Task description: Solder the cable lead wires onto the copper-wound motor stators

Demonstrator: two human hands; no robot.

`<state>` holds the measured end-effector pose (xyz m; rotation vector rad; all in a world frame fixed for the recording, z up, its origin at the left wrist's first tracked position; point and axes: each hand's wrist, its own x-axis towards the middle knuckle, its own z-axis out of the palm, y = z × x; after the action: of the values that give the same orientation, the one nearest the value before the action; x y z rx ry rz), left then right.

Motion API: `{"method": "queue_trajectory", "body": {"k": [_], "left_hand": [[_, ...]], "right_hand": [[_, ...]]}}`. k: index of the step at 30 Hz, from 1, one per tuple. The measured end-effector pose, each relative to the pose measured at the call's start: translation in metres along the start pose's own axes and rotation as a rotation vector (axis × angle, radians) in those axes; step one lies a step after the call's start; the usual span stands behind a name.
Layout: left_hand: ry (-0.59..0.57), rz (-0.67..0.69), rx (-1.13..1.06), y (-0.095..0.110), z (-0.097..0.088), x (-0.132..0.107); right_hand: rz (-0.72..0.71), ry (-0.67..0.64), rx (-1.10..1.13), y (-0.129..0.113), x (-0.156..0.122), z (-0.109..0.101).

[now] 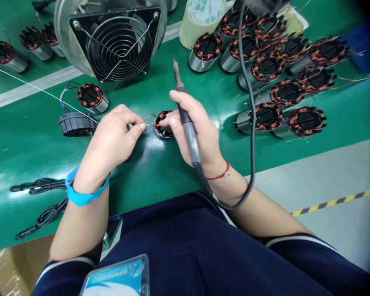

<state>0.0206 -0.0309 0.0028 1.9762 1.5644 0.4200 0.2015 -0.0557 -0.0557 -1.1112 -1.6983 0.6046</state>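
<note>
My right hand is wrapped round a soldering iron, whose tip points up and away over the bench. Fingers of that hand also reach to a motor stator with copper windings, partly hidden behind them. To the left, my left hand pinches thin wires whose bare ends stick out toward this stator. A black ribbed round part lies left of my left hand. Behind it stands another stator with coloured leads.
Several stators are grouped at the right, beside a tape roll. A fan with a wire guard stands at the back. The iron's cable loops over my right wrist. Coiled black cords lie at the left on the green bench.
</note>
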Motion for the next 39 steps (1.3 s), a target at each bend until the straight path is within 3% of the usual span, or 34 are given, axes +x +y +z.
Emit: {"method": "queue_trajectory", "body": {"k": [4,8,12,17,27,39], "left_hand": [[-0.006,-0.005,0.012,0.001,0.001,0.000],[-0.002,-0.011,0.029,0.002,0.001,-0.001],[-0.009,0.012,0.074,0.002,0.001,-0.001],[0.013,0.035,0.097,0.002,0.002,-0.001],[0.014,0.040,0.105,0.004,0.001,-0.001],[-0.003,0.012,0.082,0.003,-0.001,-0.001]], "right_hand": [[0.007,0.129,0.133,-0.011,-0.021,-0.008],[0.013,0.300,0.170,-0.008,-0.042,-0.003],[-0.050,0.244,0.205,-0.001,-0.055,0.000],[0.043,0.281,0.134,0.000,-0.062,-0.001],[0.008,0.234,0.177,0.001,-0.062,0.001],[0.072,0.253,0.158,-0.001,-0.062,0.000]]}}
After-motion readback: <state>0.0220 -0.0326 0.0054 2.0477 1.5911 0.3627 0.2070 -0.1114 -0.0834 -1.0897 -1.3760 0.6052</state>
